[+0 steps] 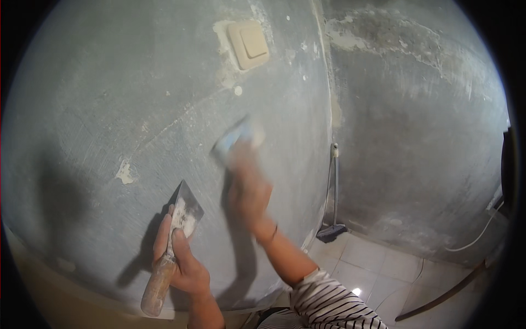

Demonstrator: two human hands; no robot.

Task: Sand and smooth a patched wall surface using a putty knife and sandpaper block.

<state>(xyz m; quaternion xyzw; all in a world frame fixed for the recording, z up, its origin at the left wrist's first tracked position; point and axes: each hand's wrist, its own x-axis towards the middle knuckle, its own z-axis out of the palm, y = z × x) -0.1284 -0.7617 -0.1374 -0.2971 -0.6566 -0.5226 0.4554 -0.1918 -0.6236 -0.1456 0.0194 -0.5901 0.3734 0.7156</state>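
My left hand (189,268) grips a pointing trowel (159,285) by its worn wooden handle, with the fingers reaching up behind the blade. White putty is smeared on the trowel's metal blade, which points upward in front of the wall. Up and to the right, my right hand (249,189) is closed on a flat pale-blue and white piece, perhaps a putty scraper (236,137), held against or close to the grey wall (109,98). Motion blurs that piece and the fingertips, so its exact kind is hard to make out.
A cream light switch (253,44) sits above my right hand, ringed with pale filler. White patches (125,172) dot the wall. In the corner leans a long-handled broom (332,232) on the tiled floor (364,255). A white cable (479,236) hangs at right.
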